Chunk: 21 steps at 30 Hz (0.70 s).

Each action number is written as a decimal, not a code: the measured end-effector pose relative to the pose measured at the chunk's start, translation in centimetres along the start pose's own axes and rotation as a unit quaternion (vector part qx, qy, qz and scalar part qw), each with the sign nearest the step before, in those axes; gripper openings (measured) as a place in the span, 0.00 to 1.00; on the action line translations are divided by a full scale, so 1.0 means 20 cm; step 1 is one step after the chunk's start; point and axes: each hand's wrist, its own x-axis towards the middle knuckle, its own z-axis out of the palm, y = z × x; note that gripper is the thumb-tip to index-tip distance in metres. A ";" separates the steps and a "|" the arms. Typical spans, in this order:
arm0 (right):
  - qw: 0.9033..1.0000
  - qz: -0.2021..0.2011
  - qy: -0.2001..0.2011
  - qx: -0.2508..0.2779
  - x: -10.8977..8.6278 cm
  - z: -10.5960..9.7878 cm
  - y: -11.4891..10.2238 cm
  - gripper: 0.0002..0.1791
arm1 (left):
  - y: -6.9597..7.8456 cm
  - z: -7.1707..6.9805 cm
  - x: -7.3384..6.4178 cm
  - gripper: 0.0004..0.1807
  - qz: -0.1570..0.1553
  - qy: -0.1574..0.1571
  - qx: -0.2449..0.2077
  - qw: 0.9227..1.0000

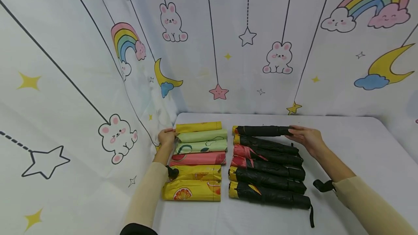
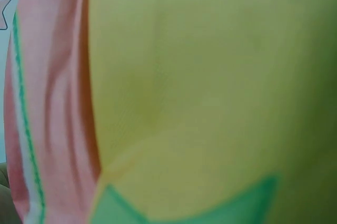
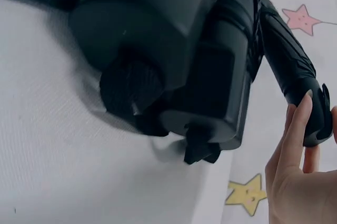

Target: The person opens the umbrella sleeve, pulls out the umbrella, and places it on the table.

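My right hand (image 1: 306, 139) grips the handle end of the farthest black folded umbrella (image 1: 261, 131). In the right wrist view, fingers and thumb lie around that handle (image 3: 310, 124). At the far left, my left hand (image 1: 167, 137) pinches the left end of the farthest yellow umbrella sleeve (image 1: 199, 127). Its fingertips are mostly hidden in the left wrist view, where a nearer yellow sleeve (image 2: 200, 76) and a pink sleeve (image 2: 52, 76) fill the picture. Nearer me lie two green sleeves (image 1: 202, 136), a red one (image 1: 197, 159) and two yellow ones with orange slices (image 1: 192, 190).
Several more black folded umbrellas (image 1: 269, 195) lie in a column right of the sleeves, handles pointing right. A wrist strap (image 1: 311, 217) hangs from the nearest one. The white table (image 1: 352, 144) meets a patterned curtain (image 1: 202, 46) at the back and left.
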 end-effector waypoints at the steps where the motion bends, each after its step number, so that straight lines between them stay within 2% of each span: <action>1: 1.000 -0.001 -0.005 -0.002 0.00 -0.01 0.01 0.13 | 0.00 0.00 0.00 0.16 0.002 0.000 0.003 1.000; 7: 0.998 -0.024 -0.026 -0.061 0.02 -0.05 0.06 0.31 | 0.01 0.00 -0.01 0.16 0.006 -0.003 0.017 1.000; 9: 0.994 -0.034 -0.017 -0.102 0.03 -0.06 0.07 0.35 | 0.01 -0.01 -0.01 0.16 0.004 -0.006 0.017 1.000; 11: 0.986 -0.046 -0.001 -0.161 0.04 -0.06 0.09 0.36 | 0.02 -0.01 -0.02 0.16 0.005 -0.006 0.021 1.000; 12: 0.979 -0.052 0.008 -0.195 0.05 -0.06 0.10 0.35 | 0.02 -0.01 -0.02 0.16 0.006 -0.006 0.020 1.000; 13: 0.968 -0.059 0.019 -0.242 0.05 -0.06 0.11 0.33 | 0.03 -0.01 -0.03 0.16 0.006 -0.006 0.020 1.000; 16: 0.924 -0.071 0.043 -0.372 0.07 -0.05 0.13 0.28 | 0.03 -0.01 -0.03 0.15 0.013 -0.005 0.026 1.000; 18: 0.901 -0.069 0.053 -0.426 0.07 -0.05 0.14 0.25 | 0.04 -0.02 -0.04 0.13 0.017 -0.005 0.026 1.000; 19: 0.892 -0.066 0.056 -0.444 0.07 -0.05 0.15 0.25 | 0.04 -0.02 -0.04 0.13 0.019 -0.007 0.027 0.999; 21: 0.886 -0.060 0.058 -0.457 0.06 -0.04 0.15 0.27 | 0.04 -0.02 -0.05 0.12 0.023 -0.010 0.029 0.999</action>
